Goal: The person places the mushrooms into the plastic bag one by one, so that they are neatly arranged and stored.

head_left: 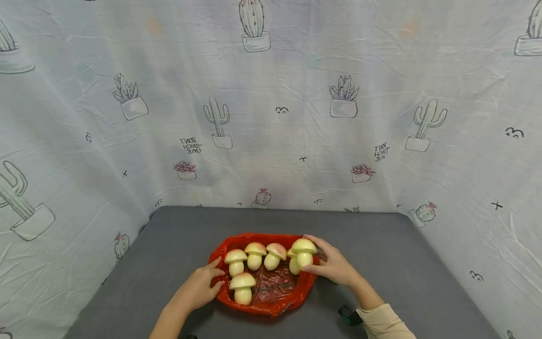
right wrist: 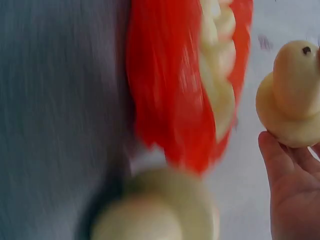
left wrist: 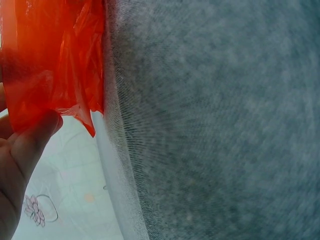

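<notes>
My right hand point(head_left: 334, 266) holds a pale yellow toy mushroom point(head_left: 304, 254) over the right end of a red plastic-lined tray point(head_left: 277, 310). In the right wrist view, that mushroom point(right wrist: 295, 95) is stem up, with a dark spot on its stem end. My left hand point(head_left: 201, 286) grips the tray's left rim. Thumb and fingers are against the red plastic point(left wrist: 50, 65) in the left wrist view. Inside the tray, several similar mushrooms line the back, and one mushroom point(head_left: 243, 288) stands at the front left. Some caps have a pinkish tint.
The tray stands on a grey cloth-covered table point(head_left: 190, 226). Behind and beside it hangs a white curtain point(head_left: 271, 160) printed with cacti. Another pale mushroom shape point(right wrist: 155, 210) is blurred and close to the right wrist camera. A dark object point(head_left: 349, 315) sits by the right sleeve.
</notes>
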A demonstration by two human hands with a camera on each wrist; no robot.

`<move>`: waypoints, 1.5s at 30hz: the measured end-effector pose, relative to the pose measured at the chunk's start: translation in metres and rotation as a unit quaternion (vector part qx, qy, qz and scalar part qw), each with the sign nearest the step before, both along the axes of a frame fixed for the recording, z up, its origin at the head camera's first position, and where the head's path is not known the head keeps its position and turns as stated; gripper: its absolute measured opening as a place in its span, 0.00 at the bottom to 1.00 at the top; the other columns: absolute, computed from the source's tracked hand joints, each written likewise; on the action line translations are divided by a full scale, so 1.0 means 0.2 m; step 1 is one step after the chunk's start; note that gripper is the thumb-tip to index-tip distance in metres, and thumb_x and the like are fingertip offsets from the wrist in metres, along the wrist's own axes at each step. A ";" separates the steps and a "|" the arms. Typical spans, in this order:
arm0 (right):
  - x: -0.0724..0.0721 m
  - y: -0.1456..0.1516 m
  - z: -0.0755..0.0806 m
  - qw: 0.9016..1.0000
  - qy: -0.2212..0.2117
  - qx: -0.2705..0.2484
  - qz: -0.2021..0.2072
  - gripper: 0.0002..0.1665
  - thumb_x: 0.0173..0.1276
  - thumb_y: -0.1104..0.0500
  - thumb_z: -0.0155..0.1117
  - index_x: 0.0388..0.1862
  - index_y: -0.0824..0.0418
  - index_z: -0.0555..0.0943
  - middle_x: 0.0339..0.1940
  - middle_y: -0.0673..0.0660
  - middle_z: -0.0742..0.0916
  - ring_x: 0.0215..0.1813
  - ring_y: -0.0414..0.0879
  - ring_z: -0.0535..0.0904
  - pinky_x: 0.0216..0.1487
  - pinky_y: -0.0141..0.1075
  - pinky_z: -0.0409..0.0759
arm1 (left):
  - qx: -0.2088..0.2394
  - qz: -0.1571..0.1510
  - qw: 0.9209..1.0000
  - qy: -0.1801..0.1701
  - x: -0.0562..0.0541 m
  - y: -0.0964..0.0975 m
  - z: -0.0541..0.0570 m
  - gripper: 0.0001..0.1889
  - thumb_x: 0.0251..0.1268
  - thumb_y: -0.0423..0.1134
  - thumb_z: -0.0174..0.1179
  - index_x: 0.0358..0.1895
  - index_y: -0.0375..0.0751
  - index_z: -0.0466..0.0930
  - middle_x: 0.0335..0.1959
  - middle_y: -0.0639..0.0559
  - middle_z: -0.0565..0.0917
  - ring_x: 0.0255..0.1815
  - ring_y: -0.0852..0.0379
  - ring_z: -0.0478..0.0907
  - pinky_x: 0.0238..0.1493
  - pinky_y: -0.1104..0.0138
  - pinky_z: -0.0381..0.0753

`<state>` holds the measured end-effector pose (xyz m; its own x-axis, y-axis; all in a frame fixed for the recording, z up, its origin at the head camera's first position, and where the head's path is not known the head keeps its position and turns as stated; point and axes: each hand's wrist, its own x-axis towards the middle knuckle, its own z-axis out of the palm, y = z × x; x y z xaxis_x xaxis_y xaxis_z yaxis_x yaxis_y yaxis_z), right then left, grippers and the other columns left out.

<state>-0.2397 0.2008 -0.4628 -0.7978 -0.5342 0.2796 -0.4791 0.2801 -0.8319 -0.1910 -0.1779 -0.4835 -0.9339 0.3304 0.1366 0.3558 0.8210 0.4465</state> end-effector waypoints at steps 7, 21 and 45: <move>0.06 -0.20 -0.08 1.000 0.019 0.002 -0.001 0.44 0.59 0.54 0.70 0.72 0.60 0.62 0.68 0.59 0.71 0.64 0.46 0.71 0.62 0.40 0.74 | -0.002 0.005 1.000 -0.004 0.00 0.00 0.01 0.12 0.57 0.33 0.63 0.45 0.34 0.85 0.63 0.32 0.72 0.57 0.37 0.76 0.51 0.50 0.78; 0.12 -0.42 -0.15 0.993 0.013 0.115 0.035 0.48 0.60 0.42 0.67 0.73 0.62 0.61 0.71 0.58 0.69 0.68 0.53 0.68 0.59 0.42 0.76 | 0.003 0.002 1.000 0.001 0.01 0.01 0.01 0.12 0.58 0.33 0.63 0.45 0.33 0.85 0.63 0.31 0.72 0.56 0.37 0.77 0.50 0.51 0.78; 0.11 -0.49 -0.20 0.980 0.037 0.192 0.024 0.50 0.55 0.44 0.72 0.71 0.64 0.63 0.67 0.57 0.73 0.68 0.51 0.69 0.65 0.44 0.70 | 0.000 0.002 1.000 0.005 0.00 0.01 0.01 0.11 0.57 0.33 0.64 0.43 0.34 0.85 0.62 0.31 0.73 0.54 0.38 0.78 0.49 0.51 0.79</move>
